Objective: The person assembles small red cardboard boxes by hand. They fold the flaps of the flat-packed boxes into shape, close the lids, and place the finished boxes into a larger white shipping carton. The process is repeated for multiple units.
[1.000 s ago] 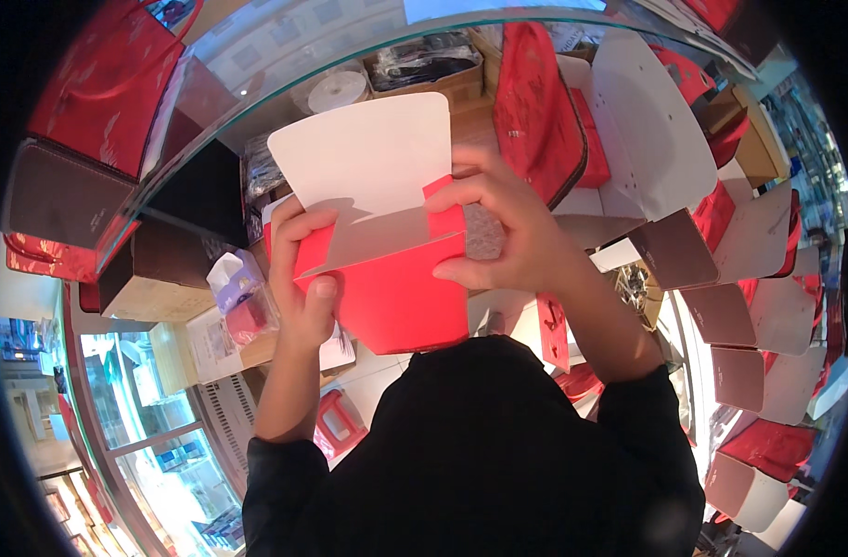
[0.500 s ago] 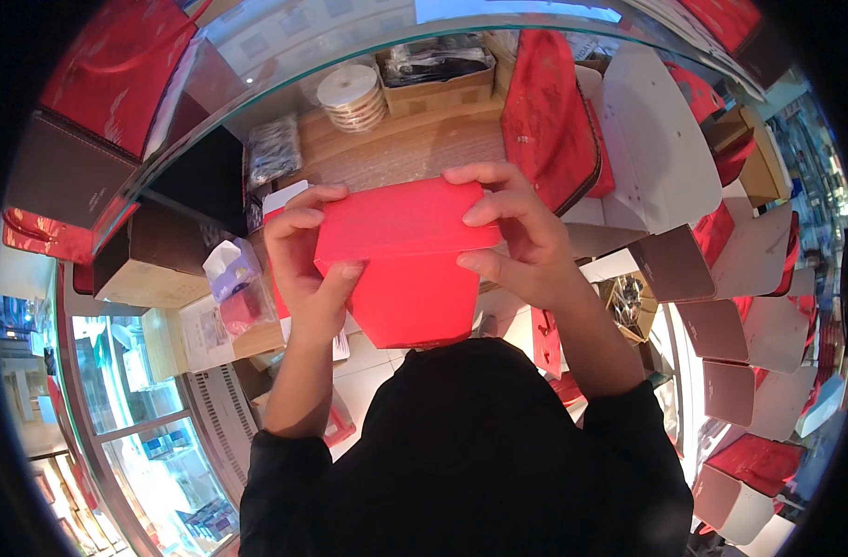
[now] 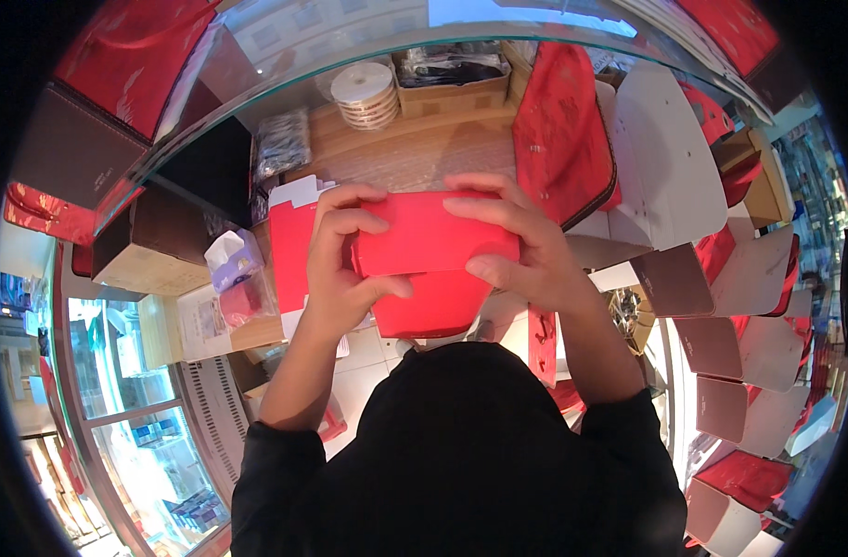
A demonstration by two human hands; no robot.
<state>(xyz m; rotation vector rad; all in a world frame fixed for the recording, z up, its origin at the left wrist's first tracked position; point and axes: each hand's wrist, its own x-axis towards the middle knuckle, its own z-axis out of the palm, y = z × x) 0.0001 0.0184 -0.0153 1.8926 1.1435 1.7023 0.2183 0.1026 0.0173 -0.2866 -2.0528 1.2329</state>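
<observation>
Red box (image 3: 429,232) was gripped at opposite ends by the left hand (image 3: 333,265) and right hand (image 3: 543,258), near a wooden tabletop (image 3: 396,153).

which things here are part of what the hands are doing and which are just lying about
In the job:
red box, held at its sides by both the left hand and the right hand

Apparently just lying about:
stack of white spools
open cardboard box with packets
purple-and-white tissue pack
large red bag
</observation>
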